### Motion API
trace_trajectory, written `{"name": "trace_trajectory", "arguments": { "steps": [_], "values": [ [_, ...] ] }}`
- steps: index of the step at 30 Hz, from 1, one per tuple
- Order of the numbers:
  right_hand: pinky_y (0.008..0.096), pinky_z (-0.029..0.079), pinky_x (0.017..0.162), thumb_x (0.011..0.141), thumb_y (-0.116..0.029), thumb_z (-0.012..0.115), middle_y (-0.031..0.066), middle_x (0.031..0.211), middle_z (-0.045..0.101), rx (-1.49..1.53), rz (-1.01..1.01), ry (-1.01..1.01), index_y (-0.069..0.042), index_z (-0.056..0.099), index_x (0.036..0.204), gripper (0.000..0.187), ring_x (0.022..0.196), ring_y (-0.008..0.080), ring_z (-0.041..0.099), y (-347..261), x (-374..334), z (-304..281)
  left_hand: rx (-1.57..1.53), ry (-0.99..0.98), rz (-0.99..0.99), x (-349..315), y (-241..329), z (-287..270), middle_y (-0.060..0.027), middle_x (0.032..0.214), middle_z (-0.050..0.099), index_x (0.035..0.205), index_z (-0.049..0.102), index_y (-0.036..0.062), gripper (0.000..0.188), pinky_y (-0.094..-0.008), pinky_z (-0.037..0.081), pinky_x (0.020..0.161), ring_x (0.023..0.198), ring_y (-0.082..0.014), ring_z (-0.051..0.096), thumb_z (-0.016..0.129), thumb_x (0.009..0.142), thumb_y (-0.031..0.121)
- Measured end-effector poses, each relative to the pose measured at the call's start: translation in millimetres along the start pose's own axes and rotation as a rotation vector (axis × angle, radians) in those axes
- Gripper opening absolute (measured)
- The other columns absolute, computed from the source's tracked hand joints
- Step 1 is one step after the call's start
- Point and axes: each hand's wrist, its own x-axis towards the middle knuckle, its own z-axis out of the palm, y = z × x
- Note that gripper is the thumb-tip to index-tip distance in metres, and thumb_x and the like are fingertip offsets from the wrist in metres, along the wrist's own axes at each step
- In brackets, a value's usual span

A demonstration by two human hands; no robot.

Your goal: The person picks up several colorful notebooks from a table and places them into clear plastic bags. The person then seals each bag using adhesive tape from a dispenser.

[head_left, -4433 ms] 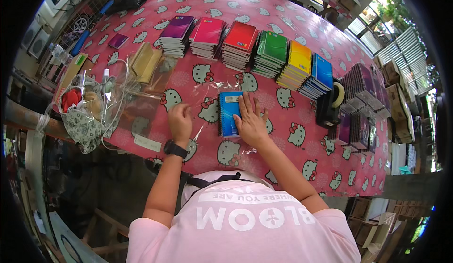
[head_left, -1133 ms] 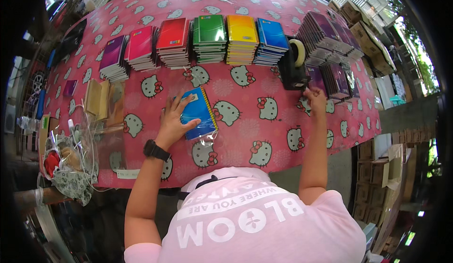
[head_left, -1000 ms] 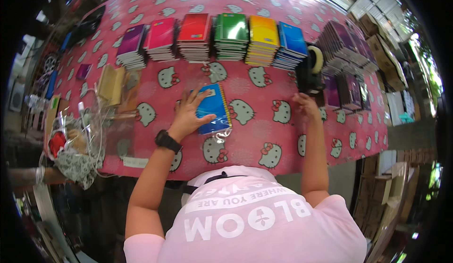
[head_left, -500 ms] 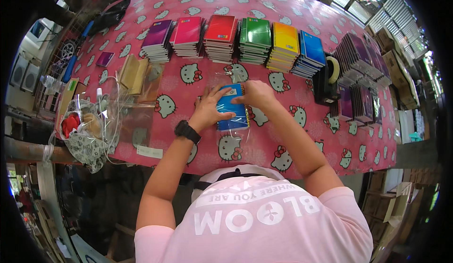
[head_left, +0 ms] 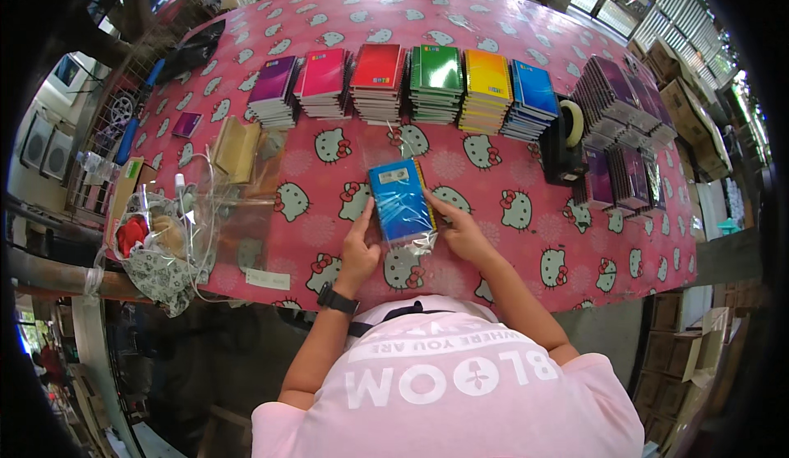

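Note:
A blue spiral notebook (head_left: 399, 211) in a clear plastic sleeve is in front of me, slightly tilted, with its coil on the right. A small white label (head_left: 394, 176) shows near its top. My left hand (head_left: 360, 248) grips its left edge, index finger stretched along the side. On the coil side, my right hand (head_left: 464, 232) holds the right edge with the index finger extended. Loose plastic of the sleeve gathers at the lower end. The undersides of both hands are hidden.
Behind stand stacks of purple (head_left: 274, 88), pink (head_left: 323, 80), red (head_left: 377, 76), green (head_left: 436, 80), yellow (head_left: 487, 88) and blue notebooks (head_left: 532, 96). A black tape dispenser (head_left: 560, 158) and wrapped purple notebooks (head_left: 616, 101) are right. Clear plastic sleeves (head_left: 246, 228) and a patterned cloth bag (head_left: 156, 273) lie left.
My left hand has slid off the notebook's cover to its left edge, and my right hand has come down from the top corner to the right edge. The notebook now tilts slightly.

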Motion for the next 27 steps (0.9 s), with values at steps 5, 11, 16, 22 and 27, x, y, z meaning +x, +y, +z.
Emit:
{"name": "trace_trajectory", "arguments": {
  "steps": [5, 11, 16, 22, 27],
  "values": [
    [0.0283, 0.040, 0.091, 0.066, 0.012, 0.053, 0.0072, 0.125, 0.049, 0.307, 0.197, -0.135, -0.010, 0.037, 0.139, 0.078, 0.108, 0.0176, 0.049, -43.7, 0.6, -34.6, 0.469, 0.050, 0.316, 1.2, 39.3, -5.2, -0.0106, 0.121, 0.039, 0.133, 0.039, 0.0076, 0.087, -0.0306, 0.041, 0.091, 0.112, -0.0215, 0.043, 0.077, 0.056, 0.000],
    [0.0321, 0.039, 0.094, 0.066, -0.004, 0.076, 0.0066, 0.119, 0.052, 0.177, -0.003, 0.052, -0.005, 0.037, 0.135, 0.079, 0.109, 0.0163, 0.048, -37.0, 20.7, -11.4, -0.184, -0.076, 0.150, 33.5, 47.4, 14.8, -0.0099, 0.119, 0.048, 0.126, 0.031, 0.0045, 0.077, -0.0340, 0.043, 0.094, 0.111, -0.0195, 0.049, 0.079, 0.067, 0.008],
    [0.0330, 0.036, 0.097, 0.065, -0.013, 0.080, 0.0081, 0.121, 0.049, 0.264, 0.057, -0.053, -0.004, 0.035, 0.134, 0.083, 0.113, 0.0180, 0.046, -63.3, 25.3, -19.4, -0.299, -0.142, 0.070, 27.4, 66.2, 4.0, -0.0109, 0.122, 0.045, 0.127, 0.026, 0.0051, 0.082, -0.0343, 0.043, 0.094, 0.115, -0.0197, 0.046, 0.081, 0.066, 0.010],
    [0.0339, 0.032, 0.102, 0.068, -0.021, 0.078, 0.0127, 0.131, 0.039, 0.129, -0.106, -0.023, -0.001, 0.026, 0.136, 0.088, 0.122, 0.0220, 0.038, -44.1, 15.1, 10.3, -0.146, -0.089, 0.182, 17.6, 41.9, 10.7, -0.0112, 0.124, 0.042, 0.131, 0.024, 0.0094, 0.089, -0.0353, 0.043, 0.094, 0.118, -0.0213, 0.044, 0.080, 0.062, 0.004],
    [0.0336, 0.025, 0.106, 0.071, -0.025, 0.076, 0.0117, 0.135, 0.037, 0.139, 0.034, -0.078, -0.002, 0.024, 0.139, 0.088, 0.127, 0.0231, 0.034, -62.6, 4.0, 4.4, -0.257, -0.141, 0.043, 5.8, 46.1, 8.5, -0.0131, 0.131, 0.038, 0.135, 0.022, 0.0076, 0.092, -0.0336, 0.044, 0.092, 0.118, -0.0229, 0.045, 0.079, 0.063, 0.005]
  ]
}}
